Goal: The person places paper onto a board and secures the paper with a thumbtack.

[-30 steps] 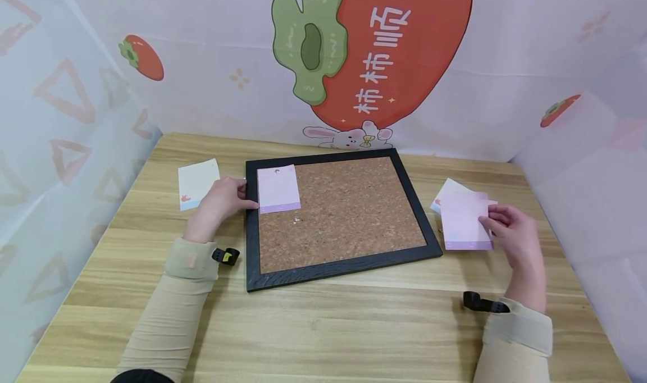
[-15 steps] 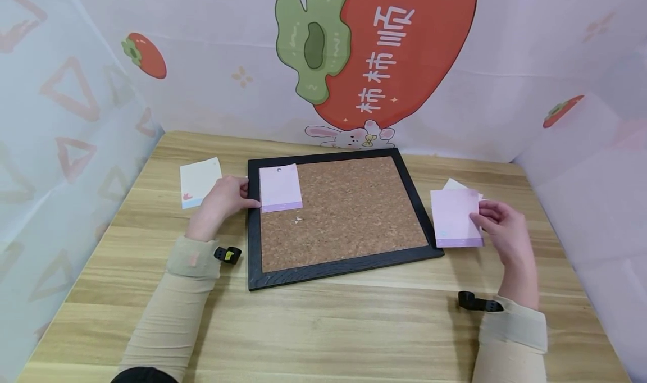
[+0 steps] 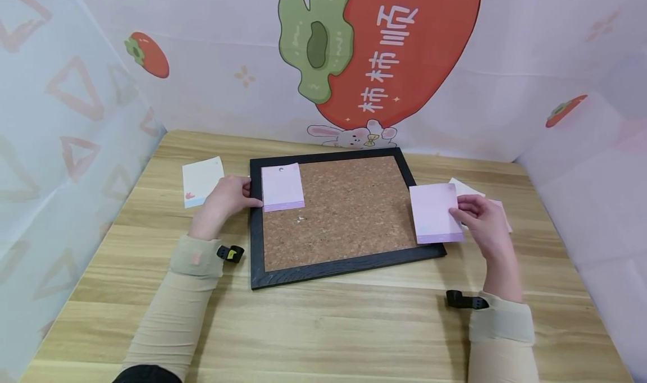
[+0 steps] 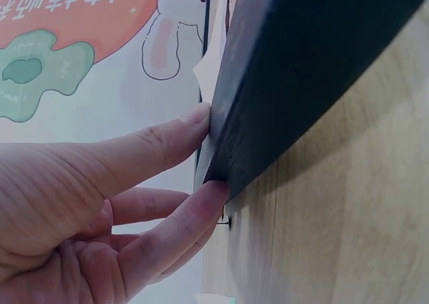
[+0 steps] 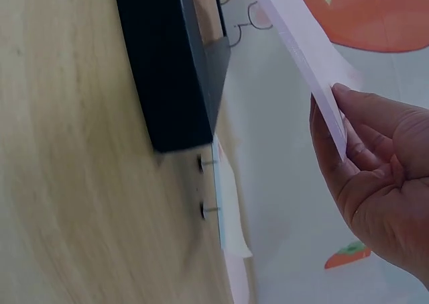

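The step in hand looks like bringing a further note to the board (image 3: 336,226). The right hand (image 3: 482,220) holds the lilac note (image 3: 434,211) over the board's right side, while the pinned note (image 3: 283,189) sits at upper left, its pin (image 3: 281,169) near the top edge. The next move probably calls for lowering the lilac note flat on bare cork, squaring it, then fixing it with a pin (two spare pins (image 5: 202,211) stand points up on the table (image 5: 74,183), just beside the board, in the right wrist view).

The right hand pinches the note by its right edge, thumb against fingers with only the paper between; the right wrist view shows the sheet raised and slanted, apart from the board. The left hand (image 3: 226,199) pinches the board's left edge, thumb at the upper side and forefinger at the lower, other fingers bent behind, seemingly to steady it. Both forearms reach forward, well apart. A white note (image 3: 202,178) lies beside the left hand; further spare notes (image 3: 465,188) lie by the right.
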Demonstrator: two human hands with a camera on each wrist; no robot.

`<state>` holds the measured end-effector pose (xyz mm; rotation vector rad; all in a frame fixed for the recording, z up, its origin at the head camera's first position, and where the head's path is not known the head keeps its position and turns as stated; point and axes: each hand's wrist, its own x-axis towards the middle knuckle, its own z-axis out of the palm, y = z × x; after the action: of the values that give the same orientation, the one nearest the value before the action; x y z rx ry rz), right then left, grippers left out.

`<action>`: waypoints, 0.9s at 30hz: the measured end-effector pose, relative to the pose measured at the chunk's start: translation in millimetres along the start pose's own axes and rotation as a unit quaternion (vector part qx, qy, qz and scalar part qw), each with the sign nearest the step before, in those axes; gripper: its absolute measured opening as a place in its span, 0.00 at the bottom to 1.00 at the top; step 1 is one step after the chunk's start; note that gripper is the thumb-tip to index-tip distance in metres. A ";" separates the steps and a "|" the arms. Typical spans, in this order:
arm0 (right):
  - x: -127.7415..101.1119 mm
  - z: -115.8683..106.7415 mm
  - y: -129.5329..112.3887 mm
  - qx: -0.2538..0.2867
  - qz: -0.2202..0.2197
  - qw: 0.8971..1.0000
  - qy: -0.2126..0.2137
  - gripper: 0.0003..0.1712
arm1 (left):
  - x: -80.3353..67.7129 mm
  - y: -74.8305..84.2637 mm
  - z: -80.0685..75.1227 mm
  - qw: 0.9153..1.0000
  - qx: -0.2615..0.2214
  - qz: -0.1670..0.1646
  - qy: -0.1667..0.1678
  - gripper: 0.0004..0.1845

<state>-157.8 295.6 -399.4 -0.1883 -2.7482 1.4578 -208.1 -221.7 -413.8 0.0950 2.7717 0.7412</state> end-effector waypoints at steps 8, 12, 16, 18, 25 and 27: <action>7.1 23.3 -11.9 0.004 -0.013 1.000 -0.020 0.24 | 0.1 1.4 0.2 1.000 -0.006 -0.006 0.000 0.30; 12.1 35.7 -22.3 -0.004 -0.024 0.999 -0.034 0.23 | -0.1 2.2 0.0 1.000 -0.008 -0.013 -0.003 0.33; 17.3 45.6 -33.2 -0.008 -0.032 0.999 -0.035 0.20 | -0.4 3.5 -0.1 1.000 -0.008 -0.015 -0.004 0.33; 20.1 50.5 -37.9 -0.010 -0.033 0.999 -0.036 0.20 | -0.4 3.6 -0.3 1.000 -0.008 -0.014 -0.002 0.32; 30.7 68.6 -52.8 -0.018 -0.019 0.998 -0.053 0.21 | -0.8 3.5 -0.8 1.000 -0.005 -0.013 0.000 0.29; 34.4 74.4 -57.0 -0.023 -0.017 0.998 -0.060 0.20 | -1.1 3.1 -0.8 1.000 -0.005 -0.012 0.001 0.29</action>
<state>-203.2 206.8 -395.3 -0.0566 -2.8645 1.4445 -207.3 -219.6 -411.3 0.0585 2.7650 0.7500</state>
